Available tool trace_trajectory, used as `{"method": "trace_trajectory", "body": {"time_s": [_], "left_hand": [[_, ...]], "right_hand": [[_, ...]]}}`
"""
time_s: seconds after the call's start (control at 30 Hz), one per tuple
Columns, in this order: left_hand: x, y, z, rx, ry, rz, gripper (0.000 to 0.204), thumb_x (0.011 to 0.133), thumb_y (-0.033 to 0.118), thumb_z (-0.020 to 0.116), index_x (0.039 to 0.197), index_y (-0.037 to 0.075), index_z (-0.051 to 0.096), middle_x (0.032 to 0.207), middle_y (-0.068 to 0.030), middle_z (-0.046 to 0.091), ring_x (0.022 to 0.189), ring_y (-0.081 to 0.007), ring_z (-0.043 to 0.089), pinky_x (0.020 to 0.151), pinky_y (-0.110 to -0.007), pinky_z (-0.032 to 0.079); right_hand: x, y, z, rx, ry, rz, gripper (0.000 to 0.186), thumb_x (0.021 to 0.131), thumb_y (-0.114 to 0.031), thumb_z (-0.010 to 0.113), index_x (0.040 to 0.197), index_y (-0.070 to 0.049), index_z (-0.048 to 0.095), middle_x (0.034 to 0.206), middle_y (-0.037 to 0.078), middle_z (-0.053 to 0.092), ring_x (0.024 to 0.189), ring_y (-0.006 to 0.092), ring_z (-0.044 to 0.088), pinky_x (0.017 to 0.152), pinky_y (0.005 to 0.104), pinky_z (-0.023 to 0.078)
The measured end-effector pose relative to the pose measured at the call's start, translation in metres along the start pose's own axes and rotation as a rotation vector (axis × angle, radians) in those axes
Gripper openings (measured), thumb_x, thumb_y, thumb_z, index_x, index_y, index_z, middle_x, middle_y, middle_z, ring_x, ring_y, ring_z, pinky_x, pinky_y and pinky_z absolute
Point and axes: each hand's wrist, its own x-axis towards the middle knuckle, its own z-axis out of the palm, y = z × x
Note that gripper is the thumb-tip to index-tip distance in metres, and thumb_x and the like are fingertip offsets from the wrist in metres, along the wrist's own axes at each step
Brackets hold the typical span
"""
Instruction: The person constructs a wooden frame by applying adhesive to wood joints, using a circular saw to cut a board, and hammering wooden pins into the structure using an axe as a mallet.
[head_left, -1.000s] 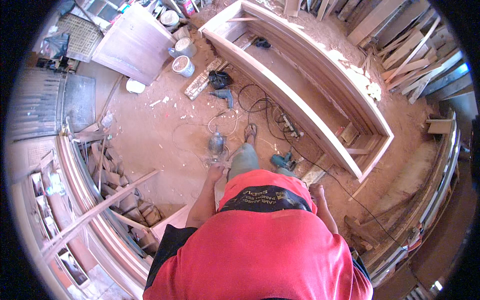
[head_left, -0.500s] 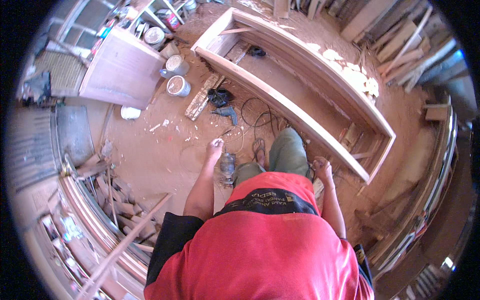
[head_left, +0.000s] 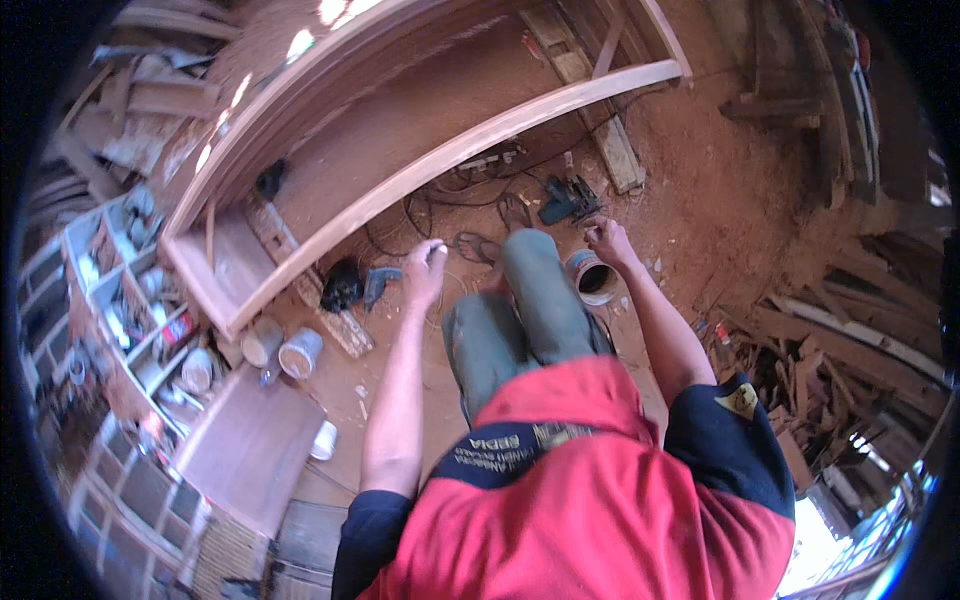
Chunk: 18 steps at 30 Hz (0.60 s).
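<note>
Long frame (head_left: 430,173): on the floor ahead, running from the left up to the right; long and wooden, so probably heavy and stiff, best taken by the rails near both ends.
Tub (head_left: 300,352): near the frame's left corner; its contents are hard to tell, so the weight is too, and the outer wall looks the place to hold.
Black bag (head_left: 343,285): on the floor between tub and drill; soft-looking, likely to sag unless gathered at the top.
Drill (head_left: 380,285): blue, lying on the floor just right of the bag, near the left hand; likely hard and fairly heavy for its size — the pistol grip is the natural hold.
Left hand (head_left: 424,272): above the floor, apart from the drill; fingers curled in, a pale spot by the tips, and I cannot tell whether they pinch anything.
Sandals (head_left: 478,248): on the person's feet, beyond the knees.
Power tool (head_left: 560,205): teal, on the floor just beyond the right hand; probably dense and rigid, better held by its teal body than its dark end.
Can (head_left: 598,297): below the right hand, its dark mouth showing; likely stiff and light if empty — hold it round the wall.
Right hand (head_left: 608,243): raised between power tool and can; fingers bent, though whether they close on something I cannot tell.
</note>
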Motion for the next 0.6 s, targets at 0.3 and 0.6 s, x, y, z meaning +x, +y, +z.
{"method": "trace_trajectory", "body": {"time_s": [0.3,0.6], "left_hand": [[0.300,-0.026,0.114,0.556,0.146,0.316,0.042,0.101,0.038,0.047,0.118,0.005,0.066,0.112,-0.0184,0.068,0.108,-0.0359,0.063,0.096,-0.048,0.046],[0.319,-0.022,0.149,0.361,0.012,0.147,0.042,0.100,0.033,0.046,0.106,-0.003,0.067,0.095,-0.0200,0.071,0.093,-0.0311,0.068,0.084,-0.038,0.050]], "right_hand": [[0.291,0.146,0.161,-0.026,0.036,0.161,0.032,0.094,-0.028,0.057,0.109,-0.001,0.065,0.105,0.024,0.068,0.104,0.0422,0.064,0.088,0.0489,0.051],[0.452,0.275,0.288,-0.272,-0.014,0.108,0.051,0.093,-0.029,0.053,0.135,-0.002,0.048,0.129,0.023,0.060,0.114,0.0451,0.059,0.097,0.0503,0.048]]}}
